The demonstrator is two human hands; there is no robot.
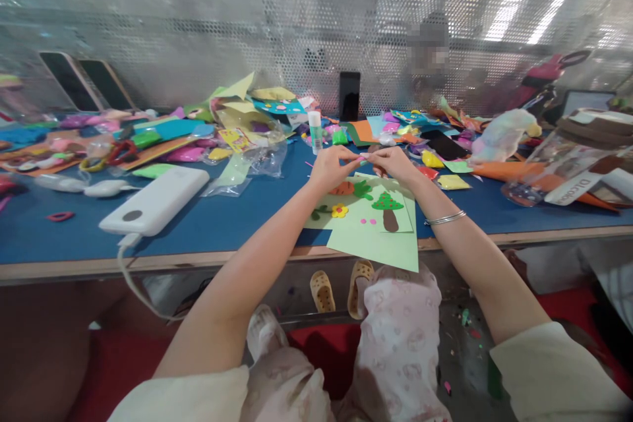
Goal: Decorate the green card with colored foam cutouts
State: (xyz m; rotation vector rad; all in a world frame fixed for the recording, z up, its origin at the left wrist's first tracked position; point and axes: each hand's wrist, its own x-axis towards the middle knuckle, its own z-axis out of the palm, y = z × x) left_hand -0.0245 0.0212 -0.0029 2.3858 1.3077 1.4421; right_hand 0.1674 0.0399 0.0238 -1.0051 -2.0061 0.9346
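Hands at centre, raised just above a craft sheet: left hand (332,168) and right hand (395,163) meet fingertip to fingertip, both pinching one tiny scrap (364,158), pale green as far as can be told; its exact shape is too small to make out. Directly beneath the hands, light green paper (376,244) lying on the blue table (237,217), its near corner hanging over the table edge. Already stuck on the paper, by the look of it: an orange carrot shape with green top (349,188) just under the left hand, a yellow flower (339,211) nearer the body, two pink dots (368,221), and a green tree with brown trunk (388,210) below the right wrist. Much of the sheet toward the body is bare, so the picture seems partly filled, with the pinched piece not yet placed. Beyond the hands: a glue stick (315,132) standing upright, a dark phone (349,96) propped against the mesh wall, heaps of coloured foam scraps (257,112). Left of the left hand, well apart: a white power bank (154,200) with its cable trailing off the table. Right of the right hand: a yellow scrap (452,182) and a clear jar (558,158) lying tilted. Silver bangle (445,217) on the right wrist.
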